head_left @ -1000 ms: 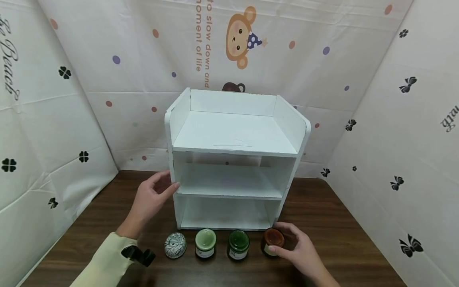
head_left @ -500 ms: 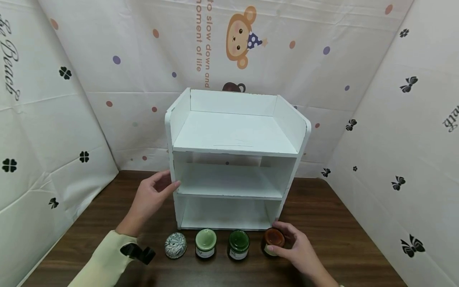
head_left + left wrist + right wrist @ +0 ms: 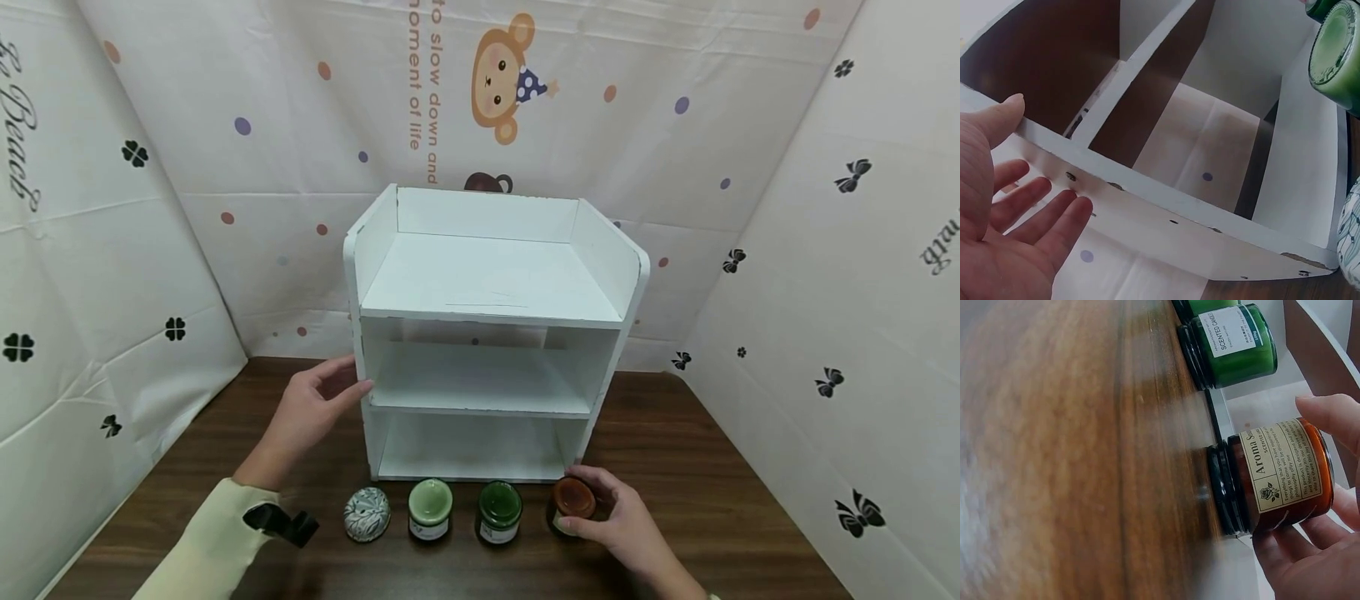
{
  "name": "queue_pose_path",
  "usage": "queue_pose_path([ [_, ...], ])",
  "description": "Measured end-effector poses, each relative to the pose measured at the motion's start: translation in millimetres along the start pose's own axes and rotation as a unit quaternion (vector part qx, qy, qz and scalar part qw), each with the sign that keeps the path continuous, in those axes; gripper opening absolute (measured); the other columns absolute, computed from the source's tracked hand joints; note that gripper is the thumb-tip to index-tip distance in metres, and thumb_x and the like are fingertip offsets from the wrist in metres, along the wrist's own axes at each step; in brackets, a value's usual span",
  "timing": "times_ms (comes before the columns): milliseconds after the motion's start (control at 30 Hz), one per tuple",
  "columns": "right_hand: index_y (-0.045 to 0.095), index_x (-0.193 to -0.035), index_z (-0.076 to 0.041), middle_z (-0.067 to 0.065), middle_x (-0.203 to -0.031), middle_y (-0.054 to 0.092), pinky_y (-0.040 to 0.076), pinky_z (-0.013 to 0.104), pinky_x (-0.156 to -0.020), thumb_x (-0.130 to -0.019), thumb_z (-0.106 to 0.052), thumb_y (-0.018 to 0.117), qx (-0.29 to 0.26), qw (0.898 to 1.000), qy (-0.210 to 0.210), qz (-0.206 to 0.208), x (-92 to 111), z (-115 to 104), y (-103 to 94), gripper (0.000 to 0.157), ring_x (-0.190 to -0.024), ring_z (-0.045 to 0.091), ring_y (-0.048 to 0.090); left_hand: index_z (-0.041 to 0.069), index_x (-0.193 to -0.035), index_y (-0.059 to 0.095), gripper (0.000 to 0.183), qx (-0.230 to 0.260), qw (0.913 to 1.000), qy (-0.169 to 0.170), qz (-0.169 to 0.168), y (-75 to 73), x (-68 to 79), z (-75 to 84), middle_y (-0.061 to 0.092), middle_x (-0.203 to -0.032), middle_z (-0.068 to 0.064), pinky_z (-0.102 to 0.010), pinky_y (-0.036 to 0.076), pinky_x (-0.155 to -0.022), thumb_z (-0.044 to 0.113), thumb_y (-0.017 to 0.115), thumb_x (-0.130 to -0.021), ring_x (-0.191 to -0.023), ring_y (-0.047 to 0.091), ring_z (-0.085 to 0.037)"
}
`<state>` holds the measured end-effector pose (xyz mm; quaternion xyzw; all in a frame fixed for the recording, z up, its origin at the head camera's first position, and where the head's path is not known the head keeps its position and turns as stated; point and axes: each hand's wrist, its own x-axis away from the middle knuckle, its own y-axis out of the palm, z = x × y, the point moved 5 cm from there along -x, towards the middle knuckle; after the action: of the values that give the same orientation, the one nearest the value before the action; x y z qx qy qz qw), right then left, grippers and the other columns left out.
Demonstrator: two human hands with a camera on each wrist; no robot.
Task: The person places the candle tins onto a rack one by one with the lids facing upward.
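In the head view, my right hand (image 3: 626, 521) holds an amber scented candle jar (image 3: 574, 498) with thumb and fingers around its sides. Its cream label (image 3: 1282, 465) and dark lid, down against the table, show in the right wrist view. My left hand (image 3: 311, 412) is at the left side panel of a white shelf unit (image 3: 491, 279). Its thumb lies at the panel's front edge, and the other fingers extend loosely along the outer face (image 3: 1166, 219). Left of the amber jar stand a dark green candle jar (image 3: 499, 505), a light green candle jar (image 3: 430, 502) and a round marbled white-and-dark item (image 3: 367, 514).
The shelf unit stands on a dark wooden table (image 3: 697, 492), with the jars in a row before its front edge. Printed white cloth (image 3: 262, 92) hangs behind and on both sides. A black strap (image 3: 281, 525) sits on my left wrist.
My left forearm has shifted very slightly left and down. Both hands otherwise keep their places, and the jars and shelf unit stand as before.
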<state>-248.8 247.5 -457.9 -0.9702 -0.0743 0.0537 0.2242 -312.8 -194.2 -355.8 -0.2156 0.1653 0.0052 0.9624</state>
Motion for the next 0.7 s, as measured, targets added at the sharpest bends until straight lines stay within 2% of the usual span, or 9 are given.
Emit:
queue_pose_path([
  [367, 0.055, -0.141, -0.004, 0.016, -0.141, 0.062, 0.050, 0.020, -0.094, -0.078, -0.021, 0.090, 0.005, 1.000, 0.002, -0.023, -3.1, 4.3, -0.9, 0.074, -0.117, 0.014, 0.064, 0.015, -0.147, 0.057, 0.064, 0.017, 0.9993, -0.021, -0.027, -4.4, -3.5, -1.5, 0.064, -0.141, -0.011, -0.021, 0.055, -0.090, 0.046, 0.074, -0.093, -0.126, 0.062, -0.029],
  [700, 0.052, -0.144, -0.002, 0.018, -0.140, 0.061, 0.050, 0.019, -0.093, -0.078, -0.018, 0.090, 0.002, 0.999, 0.003, -0.043, -6.0, 4.3, -0.9, 0.078, -0.117, 0.015, 0.064, 0.015, -0.147, 0.057, 0.063, 0.043, 0.9981, -0.023, -0.038, -4.6, -5.5, -0.8, 0.064, -0.141, -0.011, -0.020, 0.055, -0.090, 0.042, 0.076, -0.093, -0.125, 0.061, -0.027],
])
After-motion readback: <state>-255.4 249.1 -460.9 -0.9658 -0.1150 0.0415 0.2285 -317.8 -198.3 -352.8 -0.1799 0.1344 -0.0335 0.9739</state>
